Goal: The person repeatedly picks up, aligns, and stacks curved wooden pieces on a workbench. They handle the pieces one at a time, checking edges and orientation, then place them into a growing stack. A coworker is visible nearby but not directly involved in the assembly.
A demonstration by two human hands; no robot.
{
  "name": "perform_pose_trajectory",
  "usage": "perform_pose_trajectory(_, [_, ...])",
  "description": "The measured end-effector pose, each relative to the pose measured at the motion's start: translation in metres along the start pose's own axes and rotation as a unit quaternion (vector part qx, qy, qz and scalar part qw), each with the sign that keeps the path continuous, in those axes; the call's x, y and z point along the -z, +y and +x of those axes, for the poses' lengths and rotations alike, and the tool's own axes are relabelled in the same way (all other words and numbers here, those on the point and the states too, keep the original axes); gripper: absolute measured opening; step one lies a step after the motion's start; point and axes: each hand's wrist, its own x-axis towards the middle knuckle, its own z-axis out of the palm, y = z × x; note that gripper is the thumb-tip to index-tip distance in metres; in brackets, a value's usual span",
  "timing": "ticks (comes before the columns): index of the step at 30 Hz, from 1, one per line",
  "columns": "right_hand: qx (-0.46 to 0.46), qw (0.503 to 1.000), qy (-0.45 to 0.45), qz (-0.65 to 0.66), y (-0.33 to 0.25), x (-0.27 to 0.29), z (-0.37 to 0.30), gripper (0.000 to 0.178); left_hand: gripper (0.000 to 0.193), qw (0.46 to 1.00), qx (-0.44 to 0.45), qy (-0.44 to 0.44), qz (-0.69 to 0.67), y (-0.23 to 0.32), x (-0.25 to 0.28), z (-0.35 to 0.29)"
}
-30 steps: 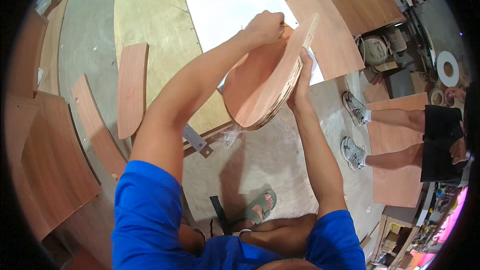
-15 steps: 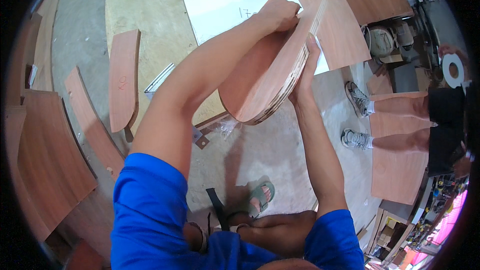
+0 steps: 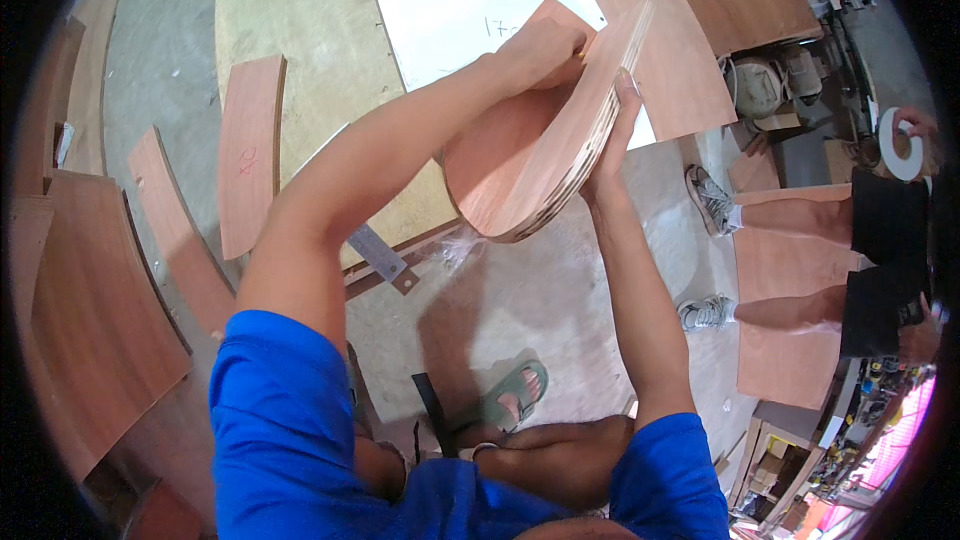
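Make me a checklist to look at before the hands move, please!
1. Right grip on the board: ok, it touches the outer edge.
2. Left grip holding well: cannot tell, its fingertips are hidden.
3. Other person out of the way: ok, standing off to the right, apart from the board.
4. Metal strip safely on the table: not ok, its end seems to stick out past the edge.
5. Marked piece apart from the board: ok, it lies off to the left.
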Motion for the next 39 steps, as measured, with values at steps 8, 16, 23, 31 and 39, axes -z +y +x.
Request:
perform_pose_trajectory(8, [0.017,1.0,0.022,0.005,0.003,-0.005,0.002,0.074,0.024,0.997,-0.023,-0.066,0.013,0.033,0.029,-0.102])
perform_pose_trajectory(16, [0.019,0.999,-0.019,0.024,0.009,-0.002,0.006,0.075,0.017,0.99,-0.017,-0.141,-0.002,0.07,0.059,-0.199])
perform_pose_trajectory(23, [-0.021,0.999,-0.03,-0.002,0.013,-0.001,0.003,0.088,0.014,0.963,0.001,-0.27,0.0,0.093,0.105,-0.257])
perform_pose_trajectory(31, [0.255,0.943,0.073,-0.199,0.107,0.135,0.069,0.065,0.02,0.988,-0.007,-0.149,-0.029,0.109,0.111,-0.205])
perform_pose_trajectory(39, [0.001,0.996,-0.028,-0.081,-0.006,0.012,0.0,0.081,0.017,0.994,0.021,-0.083,-0.073,0.088,0.116,-0.214])
